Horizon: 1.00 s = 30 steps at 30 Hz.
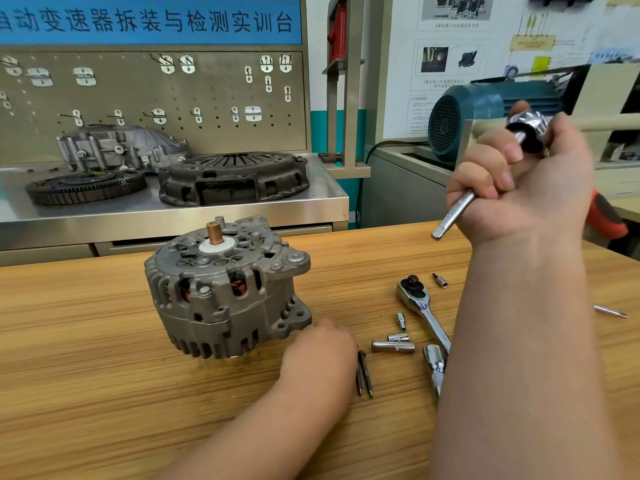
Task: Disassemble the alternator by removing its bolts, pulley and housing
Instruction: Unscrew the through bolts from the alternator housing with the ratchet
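Alternator (228, 289) stood unclamped on the bench (86, 341), left hand (318, 344) at its 4 o'clock with fingers hidden, right hand (519, 174) raised at 2 o'clock gripping a chrome driver (453, 216); bolt torque could probably spin or tip the unsteadied housing.

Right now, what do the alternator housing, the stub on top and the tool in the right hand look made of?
Alternator housing: probably cast aluminium, matt grey, rough ribbed surface. Stub: copper-coloured metal, smooth, dull sheen. Tool gripped by the right hand: likely chromed steel, mirror-bright reflections.
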Available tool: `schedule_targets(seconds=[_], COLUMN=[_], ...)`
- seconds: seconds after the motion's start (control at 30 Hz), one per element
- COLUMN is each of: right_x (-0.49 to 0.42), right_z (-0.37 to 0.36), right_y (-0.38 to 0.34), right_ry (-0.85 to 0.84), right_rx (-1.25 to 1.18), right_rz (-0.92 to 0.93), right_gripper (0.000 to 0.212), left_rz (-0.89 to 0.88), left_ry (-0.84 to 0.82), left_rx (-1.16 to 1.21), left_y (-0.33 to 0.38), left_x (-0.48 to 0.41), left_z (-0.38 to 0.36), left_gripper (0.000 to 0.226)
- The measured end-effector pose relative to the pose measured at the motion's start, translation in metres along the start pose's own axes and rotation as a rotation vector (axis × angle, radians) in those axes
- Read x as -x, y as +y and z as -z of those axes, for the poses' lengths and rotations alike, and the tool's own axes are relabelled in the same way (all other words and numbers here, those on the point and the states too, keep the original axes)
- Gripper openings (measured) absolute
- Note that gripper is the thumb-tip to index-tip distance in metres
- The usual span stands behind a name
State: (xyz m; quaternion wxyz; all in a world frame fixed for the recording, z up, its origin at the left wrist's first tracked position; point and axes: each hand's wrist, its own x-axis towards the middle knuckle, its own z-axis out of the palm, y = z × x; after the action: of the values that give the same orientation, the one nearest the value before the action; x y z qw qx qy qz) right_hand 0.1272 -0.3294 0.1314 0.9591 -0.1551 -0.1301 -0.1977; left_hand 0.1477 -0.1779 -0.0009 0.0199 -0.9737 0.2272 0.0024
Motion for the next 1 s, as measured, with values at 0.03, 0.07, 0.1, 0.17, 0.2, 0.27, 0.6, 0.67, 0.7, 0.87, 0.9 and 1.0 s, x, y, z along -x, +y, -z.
schedule_targets(seconds=[0.03,0.07,0.1,0.17,0.2,0.27,0.6,0.67,0.7,0.87,0.9,1.0], right_x=[-0.001,-0.002,-0.003,-0.005,-0.006,-0.007,-0.009,-0.007,-0.007,-0.003,-0.003,-0.001], right_z=[0.002,0.003,0.005,0.007,0.008,0.01,0.0,-0.004,-0.006,-0.013,-0.013,-0.016], right_y=[0.0,0.0,0.0,0.002,0.003,0.005,0.025,0.031,0.033,0.041,0.042,0.042], right_ry=[0.01,0.019,0.027,0.036,0.038,0.037,0.02,0.008,0.002,-0.022,-0.029,-0.054], right_rx=[-0.01,-0.021,-0.029,-0.039,-0.042,-0.042,-0.037,-0.039,-0.04,-0.035,-0.032,-0.022], right_rz=[0.005,0.013,0.021,0.019,0.011,-0.008,-0.108,-0.126,-0.134,-0.136,-0.135,-0.14], right_gripper=[0.062,0.056,0.049,0.042,0.043,0.049,0.055,0.058,0.057,0.038,0.038,0.038], left_rz=[0.0,-0.002,-0.004,-0.004,0.0,0.005,-0.253,-0.273,-0.28,-0.295,-0.294,-0.287], left_ry=[-0.008,-0.019,-0.029,-0.035,-0.016,0.029,0.298,0.318,0.325,0.378,0.384,0.403], left_rx=[-0.02,-0.033,-0.028,0.049,0.13,0.43,1.386,1.418,1.432,1.473,1.472,1.479], left_y=[0.0,0.001,0.001,-0.001,-0.002,-0.006,-0.024,-0.026,-0.027,-0.03,-0.03,-0.031], left_x=[0.0,0.0,0.001,0.003,0.004,0.005,0.018,0.02,0.021,0.025,0.026,0.027], left_z=[0.0,0.0,0.0,0.002,0.004,0.009,0.047,0.049,0.05,0.057,0.058,0.059], left_gripper=[0.032,0.032,0.032,0.028,0.024,0.027,0.043,0.041,0.041,0.036,0.035,0.035])
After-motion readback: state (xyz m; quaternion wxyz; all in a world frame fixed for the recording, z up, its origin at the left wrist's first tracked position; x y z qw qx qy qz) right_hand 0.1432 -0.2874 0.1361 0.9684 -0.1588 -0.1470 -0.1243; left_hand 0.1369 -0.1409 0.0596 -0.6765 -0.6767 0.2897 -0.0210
